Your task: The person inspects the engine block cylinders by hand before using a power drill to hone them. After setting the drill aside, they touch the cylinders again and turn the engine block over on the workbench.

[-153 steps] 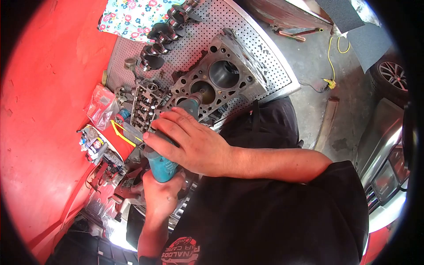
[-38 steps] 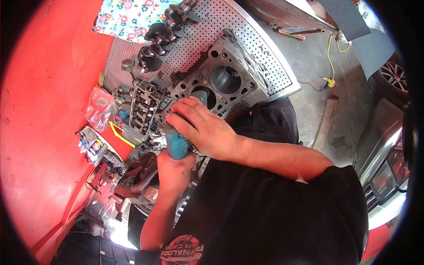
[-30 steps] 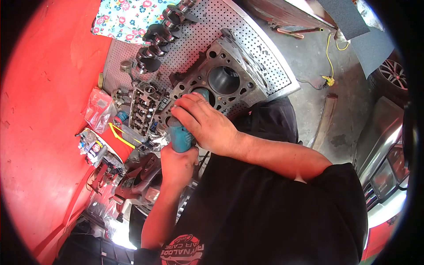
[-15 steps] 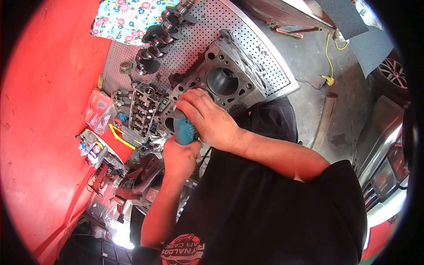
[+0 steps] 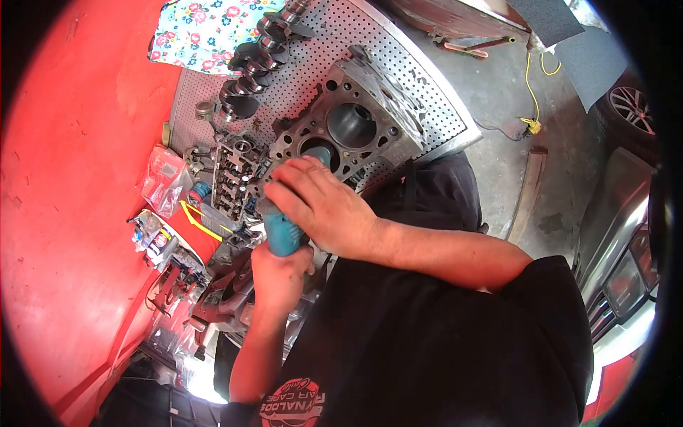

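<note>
The right hand point(image 5: 326, 206) curled over the drill point(image 5: 286, 235) beneath it; the left hand point(image 5: 276, 279) gripped its near end, with the engine block point(image 5: 384, 142) beyond both.

Bright light glows across the smooth red wall point(image 5: 85, 178) left of the bare left hand point(image 5: 276, 281), white glare flaring below it. Right of the bare right hand point(image 5: 331, 213), a shiny grey car point(image 5: 615, 213) gleams. Black rims the view, bowing straight edges.
</note>
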A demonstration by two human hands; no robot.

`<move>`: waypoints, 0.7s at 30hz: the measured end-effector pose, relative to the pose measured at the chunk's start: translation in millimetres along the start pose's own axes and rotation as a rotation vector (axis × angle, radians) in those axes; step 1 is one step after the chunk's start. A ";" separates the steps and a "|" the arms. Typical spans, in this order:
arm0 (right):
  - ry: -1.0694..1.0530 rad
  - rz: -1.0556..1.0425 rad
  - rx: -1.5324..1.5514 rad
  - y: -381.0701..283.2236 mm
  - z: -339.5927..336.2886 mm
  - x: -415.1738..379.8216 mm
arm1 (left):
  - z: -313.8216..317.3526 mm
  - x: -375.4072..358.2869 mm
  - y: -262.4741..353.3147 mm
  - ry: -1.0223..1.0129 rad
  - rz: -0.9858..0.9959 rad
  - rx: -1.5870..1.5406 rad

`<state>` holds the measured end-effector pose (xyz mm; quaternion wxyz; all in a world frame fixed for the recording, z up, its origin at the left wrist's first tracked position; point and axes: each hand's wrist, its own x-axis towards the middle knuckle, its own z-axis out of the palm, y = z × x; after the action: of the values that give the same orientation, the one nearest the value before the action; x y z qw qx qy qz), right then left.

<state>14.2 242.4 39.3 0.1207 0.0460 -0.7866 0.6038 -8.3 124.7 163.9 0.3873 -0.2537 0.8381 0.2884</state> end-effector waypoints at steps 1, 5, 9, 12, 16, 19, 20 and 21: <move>-0.001 -0.020 -0.009 -3.5 -0.4 0.4 | -1.8 -8.2 6.1 0.014 0.007 -0.003; 0.013 -0.063 0.026 -24.7 -10.5 7.5 | -11.3 -34.9 13.4 0.054 -0.026 -0.022; 0.043 -0.091 0.042 -38.5 -11.3 11.7 | -20.8 -52.1 14.5 0.066 -0.031 -0.022; 0.060 -0.108 0.047 -46.2 -10.6 12.2 | -23.5 -61.7 12.9 0.088 -0.009 -0.047; 0.082 -0.140 0.050 -52.6 -11.4 16.0 | -30.1 -72.1 19.2 0.084 -0.022 -0.060; 0.101 -0.170 0.037 -57.6 -11.6 18.2 | -35.0 -80.2 21.5 0.078 -0.027 -0.064; 0.098 -0.172 0.040 -59.9 -12.6 19.2 | -36.7 -82.5 22.4 0.082 -0.028 -0.045; 0.095 -0.175 0.041 -61.9 -14.2 20.5 | -38.1 -84.1 23.3 0.085 -0.028 -0.026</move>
<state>9.8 241.0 105.9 0.2091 0.0882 -0.7603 0.6086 5.4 132.2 257.8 0.3522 -0.2826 0.8462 0.2829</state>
